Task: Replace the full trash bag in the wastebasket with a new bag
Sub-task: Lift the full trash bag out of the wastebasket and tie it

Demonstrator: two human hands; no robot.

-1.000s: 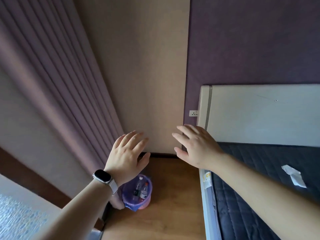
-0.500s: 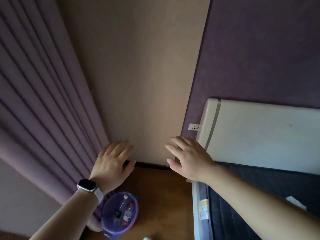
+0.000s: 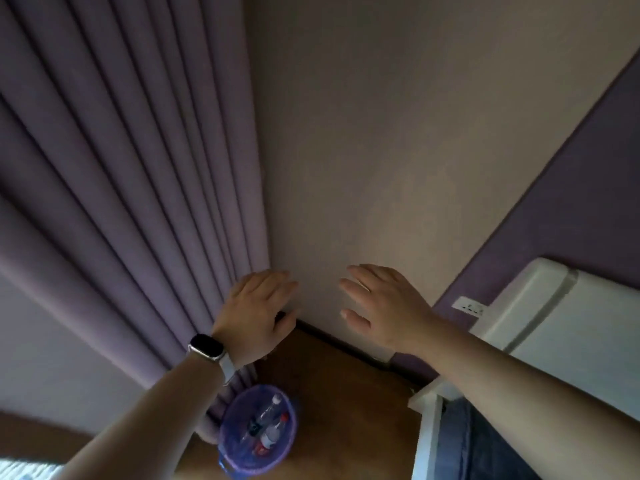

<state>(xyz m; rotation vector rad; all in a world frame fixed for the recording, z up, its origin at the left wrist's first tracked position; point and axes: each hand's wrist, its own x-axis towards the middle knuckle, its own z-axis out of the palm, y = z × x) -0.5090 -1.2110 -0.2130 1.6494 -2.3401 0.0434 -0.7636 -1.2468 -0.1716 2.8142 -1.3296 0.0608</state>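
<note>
Purple-lined wastebasket on floor, bottles inside. Left hand and right hand raised, fingers spread, empty. Should lower both, gather bag rim evenly.

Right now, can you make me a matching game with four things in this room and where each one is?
Things:
1. curtain
2. wastebasket
3. watch
4. socket

Places:
A. on the purple wall
B. on a wrist
C. on the wooden floor
D. hanging in folds on the left

Pairs: 1-D, 2-C, 3-B, 4-A
</note>
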